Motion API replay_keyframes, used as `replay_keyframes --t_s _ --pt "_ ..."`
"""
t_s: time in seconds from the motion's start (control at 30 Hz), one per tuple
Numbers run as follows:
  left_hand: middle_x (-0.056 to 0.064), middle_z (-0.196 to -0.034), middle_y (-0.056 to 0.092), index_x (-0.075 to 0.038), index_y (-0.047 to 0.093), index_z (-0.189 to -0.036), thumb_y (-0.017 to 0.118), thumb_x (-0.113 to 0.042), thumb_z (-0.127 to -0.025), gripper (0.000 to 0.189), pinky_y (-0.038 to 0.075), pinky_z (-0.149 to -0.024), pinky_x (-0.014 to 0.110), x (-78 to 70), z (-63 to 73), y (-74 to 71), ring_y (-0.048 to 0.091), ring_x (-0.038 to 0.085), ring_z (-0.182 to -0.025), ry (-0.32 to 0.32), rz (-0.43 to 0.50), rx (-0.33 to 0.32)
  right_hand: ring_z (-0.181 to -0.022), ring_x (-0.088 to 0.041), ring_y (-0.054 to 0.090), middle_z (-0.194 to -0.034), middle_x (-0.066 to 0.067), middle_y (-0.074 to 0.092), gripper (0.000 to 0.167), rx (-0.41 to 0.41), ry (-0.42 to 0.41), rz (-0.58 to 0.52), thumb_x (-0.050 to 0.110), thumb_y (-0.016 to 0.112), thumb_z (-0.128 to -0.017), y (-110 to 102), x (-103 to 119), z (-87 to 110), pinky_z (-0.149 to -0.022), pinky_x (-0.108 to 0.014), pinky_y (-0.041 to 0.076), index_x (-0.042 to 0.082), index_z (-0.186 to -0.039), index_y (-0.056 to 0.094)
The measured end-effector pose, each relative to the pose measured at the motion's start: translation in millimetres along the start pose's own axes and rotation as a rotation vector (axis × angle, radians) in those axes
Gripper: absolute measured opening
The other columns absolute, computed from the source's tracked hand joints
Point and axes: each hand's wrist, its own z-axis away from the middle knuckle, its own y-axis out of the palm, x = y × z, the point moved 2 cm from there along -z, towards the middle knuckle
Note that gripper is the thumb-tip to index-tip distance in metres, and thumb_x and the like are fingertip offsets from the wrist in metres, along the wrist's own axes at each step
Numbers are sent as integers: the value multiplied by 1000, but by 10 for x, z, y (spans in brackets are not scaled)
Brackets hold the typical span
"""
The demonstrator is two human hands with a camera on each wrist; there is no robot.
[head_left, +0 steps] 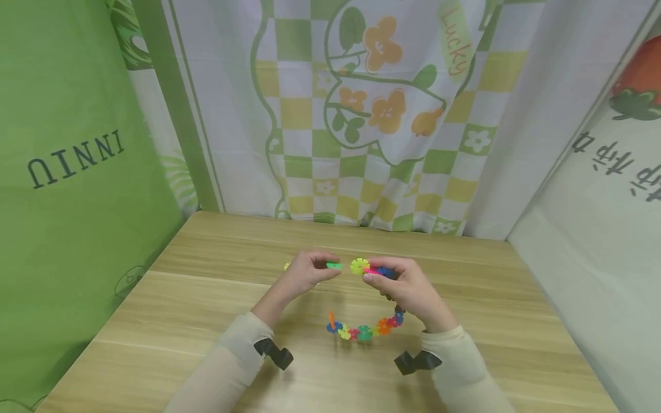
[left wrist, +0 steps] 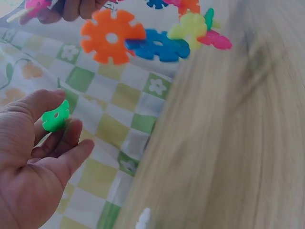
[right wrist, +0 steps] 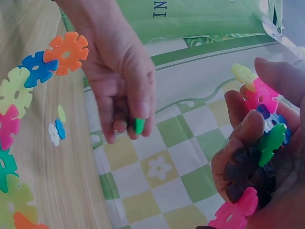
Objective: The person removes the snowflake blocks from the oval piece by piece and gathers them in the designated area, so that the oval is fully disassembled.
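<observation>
My left hand (head_left: pixel 304 272) pinches a small green notched plastic disc (left wrist: pixel 55 117) between thumb and fingers. To its right, my right hand (head_left: pixel 415 292) grips one end of a chain of interlocked flower-shaped discs. A yellow disc (head_left: pixel 360 266) sticks out from that end toward the green one, with a gap between them. Behind it, a pink disc (right wrist: pixel 262 97) lies between the right thumb and fingers, and a black disc (right wrist: pixel 249 174) rests against the fingers. From the right hand the chain (head_left: pixel 364 332) curves down and back left, ending in an upright orange disc (head_left: pixel 331 320).
Loose white (right wrist: pixel 53 134), blue (right wrist: pixel 59 129) and yellow (right wrist: pixel 61 113) discs lie on the wooden table (head_left: pixel 206 246) beyond the left hand. A checked curtain (head_left: pixel 382 189) hangs at the back edge, with a green cloth (head_left: pixel 93 229) on the left and a white one (head_left: pixel 588 229) on the right.
</observation>
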Motion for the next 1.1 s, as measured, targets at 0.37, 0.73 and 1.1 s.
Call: replay_keyframes --t_s 0.37,0.73,1.1 --pt "4 -110 68 -4 68 -121 78 -21 -85 41 55 -75 30 297 -57 23 61 18 -93 -66 -59 -20 -47 -14 37 -66 -11 50 30 -14 12 16 30 72 -91 -8 -26 15 -35 -26 36 17 -118 71" --pt "3 -106 66 -3 67 -120 77 -19 -84 41 53 -73 29 493 -65 46 58 17 -88 -87 -235 44 -48 -14 37 -67 -11 51 32 -5 33 15 34 72 -90 -1 -40 17 -35 -26 36 17 -118 71" --pt "11 -116 62 1 63 -126 76 -10 -80 49 53 -77 31 547 -49 115 58 18 -91 -138 -319 84 -49 -14 38 -69 -11 53 34 -1 49 27 35 73 -90 19 -45 21 -35 -26 37 18 -119 70"
